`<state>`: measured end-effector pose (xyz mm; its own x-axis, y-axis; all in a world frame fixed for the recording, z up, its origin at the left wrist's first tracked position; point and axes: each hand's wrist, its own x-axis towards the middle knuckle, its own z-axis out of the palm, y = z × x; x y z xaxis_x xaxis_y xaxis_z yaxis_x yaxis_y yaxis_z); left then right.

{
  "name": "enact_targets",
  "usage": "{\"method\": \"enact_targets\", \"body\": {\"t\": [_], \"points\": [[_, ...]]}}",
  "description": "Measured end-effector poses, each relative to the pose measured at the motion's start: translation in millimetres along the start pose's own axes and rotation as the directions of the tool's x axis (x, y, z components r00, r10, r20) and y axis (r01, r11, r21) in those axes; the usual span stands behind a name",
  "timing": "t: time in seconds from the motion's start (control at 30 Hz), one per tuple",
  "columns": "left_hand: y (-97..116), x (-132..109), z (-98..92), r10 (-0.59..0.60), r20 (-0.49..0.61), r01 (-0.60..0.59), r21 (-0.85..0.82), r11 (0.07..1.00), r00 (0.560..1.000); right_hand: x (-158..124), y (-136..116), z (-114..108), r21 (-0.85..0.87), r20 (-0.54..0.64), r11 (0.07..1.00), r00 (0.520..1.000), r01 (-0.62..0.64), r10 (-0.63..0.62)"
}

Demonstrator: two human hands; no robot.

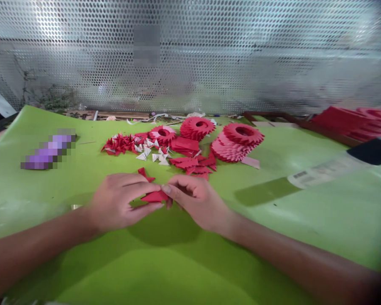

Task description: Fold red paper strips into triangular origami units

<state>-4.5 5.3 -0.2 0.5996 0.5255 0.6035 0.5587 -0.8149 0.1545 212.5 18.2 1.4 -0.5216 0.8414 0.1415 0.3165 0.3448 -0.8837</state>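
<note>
Between my two hands is a small red piece of folded paper (155,197). My left hand (117,201) grips it from the left, fingers along its top edge and thumb below. The thumb and fingers of my right hand (200,201) pinch its right end. Just beyond my left fingers lies another folded red paper piece (145,174). Farther back are a heap of red folded triangles (119,144), several white folded triangles (152,153) and flat red paper pieces (193,163). Behind them stand ring-shaped paper stacks, one red (197,128) and one pink and red (233,146).
A green sheet (171,271) covers the table. On the right lies a clear plastic sleeve with a dark end (336,167), near a brown tray of red paper pieces (352,123). A pixelated purple object (49,152) is at left. A perforated metal panel (190,55) rises behind.
</note>
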Motion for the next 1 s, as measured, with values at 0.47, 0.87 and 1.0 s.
{"method": "enact_targets", "body": {"t": [0.47, 0.87, 1.0], "points": [[0.0, 3.8, -1.9, -0.062, 0.044, 0.064, -0.038, 0.997, 0.997, 3.2, 8.0, -1.0, -0.019, 0.026, 1.000, 1.000, 0.015, -0.014], [-19.9, 2.6, -9.2, -0.091, 0.009, 0.091, 0.027, 0.995, 0.996, 15.6, 20.9, -1.3, -0.699, 0.287, 0.578, 0.905, 0.421, -0.313], [-19.2, 1.0, -5.4, -0.081, 0.008, 0.081, 0.032, 0.996, 0.997, 16.1, 22.0, -1.8, -0.680, 0.250, 0.595, 0.899, 0.428, -0.360]]}}
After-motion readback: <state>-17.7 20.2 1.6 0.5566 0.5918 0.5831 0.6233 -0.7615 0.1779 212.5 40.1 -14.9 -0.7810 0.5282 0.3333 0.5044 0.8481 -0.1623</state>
